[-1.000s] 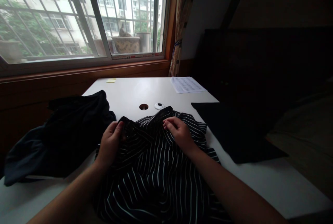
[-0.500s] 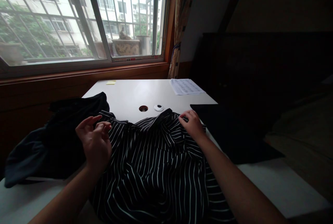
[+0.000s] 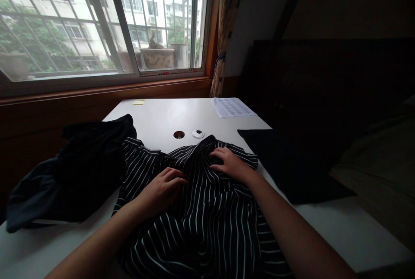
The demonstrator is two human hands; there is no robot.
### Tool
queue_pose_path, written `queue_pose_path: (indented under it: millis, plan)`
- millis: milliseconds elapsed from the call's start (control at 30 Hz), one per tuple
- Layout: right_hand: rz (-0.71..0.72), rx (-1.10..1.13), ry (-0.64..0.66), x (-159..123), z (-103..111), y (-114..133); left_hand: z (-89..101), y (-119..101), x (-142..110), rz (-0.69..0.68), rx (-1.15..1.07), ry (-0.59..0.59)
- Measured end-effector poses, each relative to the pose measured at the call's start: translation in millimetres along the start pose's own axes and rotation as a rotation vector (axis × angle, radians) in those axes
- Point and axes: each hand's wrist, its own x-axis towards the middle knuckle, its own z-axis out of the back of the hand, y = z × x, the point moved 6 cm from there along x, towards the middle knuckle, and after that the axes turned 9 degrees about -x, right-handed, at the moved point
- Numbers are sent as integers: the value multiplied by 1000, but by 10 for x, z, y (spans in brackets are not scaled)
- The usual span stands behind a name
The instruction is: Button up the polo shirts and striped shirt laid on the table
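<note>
A black-and-white striped shirt point(image 3: 207, 210) lies spread and wrinkled on the white table point(image 3: 158, 114), its collar part toward the far side. My left hand point(image 3: 164, 190) rests on the middle left of the shirt, palm down, fingers stretched toward the right. On the upper right, near the collar, my right hand point(image 3: 230, 164) touches the fabric with its fingers apart and pointing left. Neither hand shows cloth gripped between the fingers. The left fingertips are partly hidden against the dark cloth.
Dark clothes point(image 3: 87, 171) are heaped at the left, and a flat dark cloth point(image 3: 292, 166) hangs over the right side. Printed papers point(image 3: 233, 107), a yellow sticky note point(image 3: 138, 102), a round hole point(image 3: 179, 135) and its white cover point(image 3: 198, 134) are farther back, below a barred window point(image 3: 155, 19).
My left hand has come down from above the shirt's left side and moved right onto its middle. My right hand has shifted slightly left and nearer, its fingers spreading on the cloth.
</note>
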Motion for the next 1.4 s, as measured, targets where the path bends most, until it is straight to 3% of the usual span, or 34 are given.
queue_pose_path:
  millis: [200,367,700,900,1033,1233,1400]
  plan:
    - [-53,96,114,2,-5,-28,25,17,-6,3,7,-19]
    - [-24,108,85,14,60,61,45,24,-2,1,-10,-56]
    - [109,291,-150,5,102,844,186,-21,4,163,-220,-235]
    - [215,326,-156,-56,5,1130,171,21,4,274,-437,-291]
    - [281,291,-138,-66,-31,1183,177,65,-21,369,-599,-354]
    - [260,280,-139,-73,-60,1149,172,88,-23,460,-787,-338]
    - [267,234,-117,-86,-85,1167,117,128,-33,477,-819,-309]
